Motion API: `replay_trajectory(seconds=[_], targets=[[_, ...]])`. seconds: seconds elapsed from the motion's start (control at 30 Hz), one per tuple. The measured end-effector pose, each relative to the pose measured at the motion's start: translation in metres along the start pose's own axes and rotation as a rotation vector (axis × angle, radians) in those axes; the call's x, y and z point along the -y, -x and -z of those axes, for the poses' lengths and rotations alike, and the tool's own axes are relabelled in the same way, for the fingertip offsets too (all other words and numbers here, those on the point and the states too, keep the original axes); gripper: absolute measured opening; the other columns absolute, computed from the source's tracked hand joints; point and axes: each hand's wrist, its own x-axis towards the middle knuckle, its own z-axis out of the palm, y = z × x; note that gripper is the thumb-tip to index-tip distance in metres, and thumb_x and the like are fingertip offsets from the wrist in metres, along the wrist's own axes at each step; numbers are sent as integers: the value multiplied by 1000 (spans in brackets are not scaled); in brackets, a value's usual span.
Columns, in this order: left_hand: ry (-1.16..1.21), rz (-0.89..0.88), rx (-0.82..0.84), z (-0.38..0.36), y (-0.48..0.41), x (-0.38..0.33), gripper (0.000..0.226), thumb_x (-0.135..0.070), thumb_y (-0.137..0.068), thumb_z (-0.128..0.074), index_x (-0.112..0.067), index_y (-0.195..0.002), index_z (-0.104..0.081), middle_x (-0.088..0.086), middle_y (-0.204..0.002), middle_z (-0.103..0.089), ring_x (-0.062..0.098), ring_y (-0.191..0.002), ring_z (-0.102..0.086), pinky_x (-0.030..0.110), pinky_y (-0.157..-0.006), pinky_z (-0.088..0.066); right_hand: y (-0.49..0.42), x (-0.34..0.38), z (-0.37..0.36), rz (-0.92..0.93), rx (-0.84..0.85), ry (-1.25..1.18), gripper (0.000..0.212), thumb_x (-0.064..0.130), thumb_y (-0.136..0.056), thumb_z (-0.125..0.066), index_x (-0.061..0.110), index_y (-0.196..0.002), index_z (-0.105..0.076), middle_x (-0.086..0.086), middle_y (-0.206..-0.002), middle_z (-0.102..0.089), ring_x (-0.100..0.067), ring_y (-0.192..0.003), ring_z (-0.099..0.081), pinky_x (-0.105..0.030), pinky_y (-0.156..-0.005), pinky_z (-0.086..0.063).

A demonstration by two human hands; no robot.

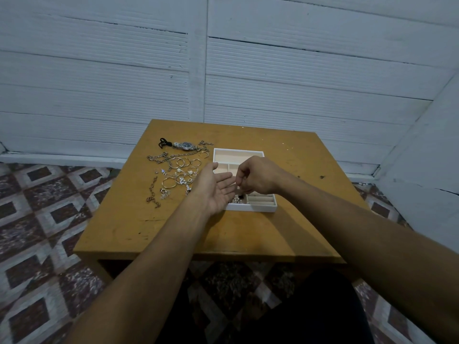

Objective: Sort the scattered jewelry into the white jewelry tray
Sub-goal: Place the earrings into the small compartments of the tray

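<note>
Two bare hands meet over the near half of the white rectangular jewelry tray (250,207). On the right hand (258,175) the fingers (239,178) curl down with thumb and forefinger tips pinched together just above the other palm; whatever they pinch is too small to make out. The left hand (216,187) lies palm-up and flat, fingers spread and pointing toward the right hand, thumb raised toward the tray's far end, holding nothing that can be seen. Both forearms reach in bare from the bottom edge, where they are cut off, the right one crossing the tabletop's near right corner. The hands cover the middle of the tray, so the dividers there are mostly hidden. At the far end a long cream-lined compartment lies open; near the right corner sit padded ring rolls, and beside them a small compartment holds pale beads and something dark, half hidden under the left palm. The tray rests on the worn ochre wooden tabletop (173,227), right of centre. Left of it the scattered jewelry (177,176) spreads out: thin gold hoops, small flower-shaped pieces, a chunky silver chain and a thinner bronze one, all overlapping and hard to separate. At the far end of that spread lies a silver metal wristwatch with a dark dial (185,145), with a small black looped piece (164,143) just left of it.
</note>
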Motion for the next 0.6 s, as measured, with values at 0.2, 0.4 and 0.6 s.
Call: replay_trajectory(seconds=[0.2,0.4,0.6], targets=[[-25,-4,-3,-2,4,-1,56,-41,-99,-39,0,-136,-48,18,-139,-52,34,-131,-45,39,-105,-37,1,1,4,5,5,-18,14,-3,-80,-67,8,-87,-71,-4,-81,-67,-17,-72,-64,-34,-75,-58],[-41,-45,-3,13,14,-10,41,-40,-99,-41,-7,-118,-56,16,-131,-57,34,-123,-51,42,-104,-43,-1,8,4,73,-12,0,10,7,-82,-69,11,-90,-72,6,-79,-64,-9,-73,-58,-17,-61,-47],[-41,-115,-25,50,27,-21,35,-37,-97,-48,-8,-112,-61,13,-114,-67,28,-103,-64,37,-82,-54,-9,23,-6,112,-15,-24,10,10,-81,-71,12,-91,-72,4,-83,-65,-13,-82,-60,-28,-79,-50]])
